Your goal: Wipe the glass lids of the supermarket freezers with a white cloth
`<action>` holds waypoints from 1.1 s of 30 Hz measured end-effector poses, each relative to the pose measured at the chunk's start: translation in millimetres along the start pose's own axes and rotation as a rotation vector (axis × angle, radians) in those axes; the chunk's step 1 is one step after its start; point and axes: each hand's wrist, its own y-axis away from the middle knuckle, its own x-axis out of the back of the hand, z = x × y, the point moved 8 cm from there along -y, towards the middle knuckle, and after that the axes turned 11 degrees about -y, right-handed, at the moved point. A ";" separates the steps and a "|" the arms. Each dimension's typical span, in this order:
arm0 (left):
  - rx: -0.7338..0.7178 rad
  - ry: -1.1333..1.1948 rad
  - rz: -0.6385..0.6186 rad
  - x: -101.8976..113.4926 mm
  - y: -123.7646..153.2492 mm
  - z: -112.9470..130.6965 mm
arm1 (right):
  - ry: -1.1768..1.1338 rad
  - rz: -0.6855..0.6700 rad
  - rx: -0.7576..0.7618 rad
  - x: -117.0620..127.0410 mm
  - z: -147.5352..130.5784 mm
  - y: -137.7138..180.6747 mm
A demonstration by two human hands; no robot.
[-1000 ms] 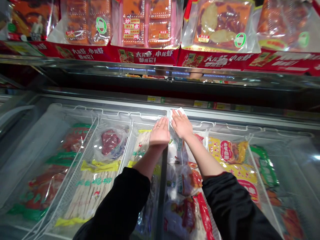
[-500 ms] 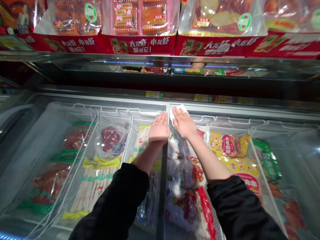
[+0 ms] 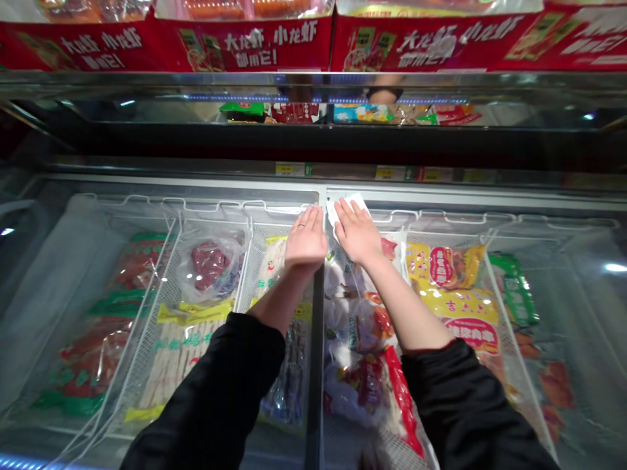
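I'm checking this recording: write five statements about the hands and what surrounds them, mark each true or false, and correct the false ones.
1. The right hand lies on a white cloth. True.
2. A ring is on the left hand. True.
3. The left hand is gripping a packet. False: it is flat, with no packet in it.
4. Both sleeves are black. True.
5. The red boxes sit lower than the hands. False: they stand on the shelf higher up.
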 end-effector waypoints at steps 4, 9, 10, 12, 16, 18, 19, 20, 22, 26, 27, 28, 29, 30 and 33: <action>-0.003 -0.001 -0.004 -0.2 -0.5 -0.5 | -0.005 0.014 -0.081 17.4 36.6 -13.1; 0.004 -0.004 -0.032 0.5 -0.7 0.1 | 0.002 0.175 -0.312 21.7 55.4 21.1; 0.003 -0.005 -0.038 0.7 -0.5 0.6 | 0.007 0.187 -0.315 19.3 51.2 27.8; 0.006 -0.008 -0.045 1.2 -0.1 1.2 | 0.015 0.180 -0.267 15.1 40.8 34.0; 0.014 -0.015 -0.040 2.4 0.4 1.2 | 0.002 0.063 -0.070 16.1 32.6 17.7; 0.018 -0.015 -0.045 2.1 0.4 0.6 | -0.015 0.018 -0.024 21.9 41.4 4.8; 0.019 -0.016 -0.049 1.9 0.4 0.4 | -0.022 0.014 -0.031 25.3 48.3 -0.2; 0.019 -0.017 -0.053 1.7 0.3 0.3 | -0.027 0.026 -0.056 28.5 55.8 -3.3; 0.017 -0.022 -0.059 1.3 0.1 0.4 | -0.033 0.081 -0.141 32.5 68.0 -1.8; 0.014 -0.020 -0.054 -0.5 -0.2 1.0 | -0.031 0.225 -0.297 27.8 66.4 22.2; 0.013 -0.017 -0.047 -0.9 -0.2 1.2 | -0.025 0.234 -0.303 24.3 60.8 27.0; 0.013 -0.013 -0.041 -1.2 -0.2 1.3 | -0.016 0.226 -0.291 20.6 54.4 29.5; 0.015 -0.009 -0.036 -1.3 -0.1 1.1 | -0.006 0.205 -0.265 17.4 48.3 29.5; 0.016 -0.007 -0.031 -1.2 0.1 1.1 | 0.003 0.174 -0.229 15.3 43.3 27.0; 0.013 -0.006 -0.029 0.7 0.6 1.1 | 0.010 0.075 -0.104 17.6 41.4 11.4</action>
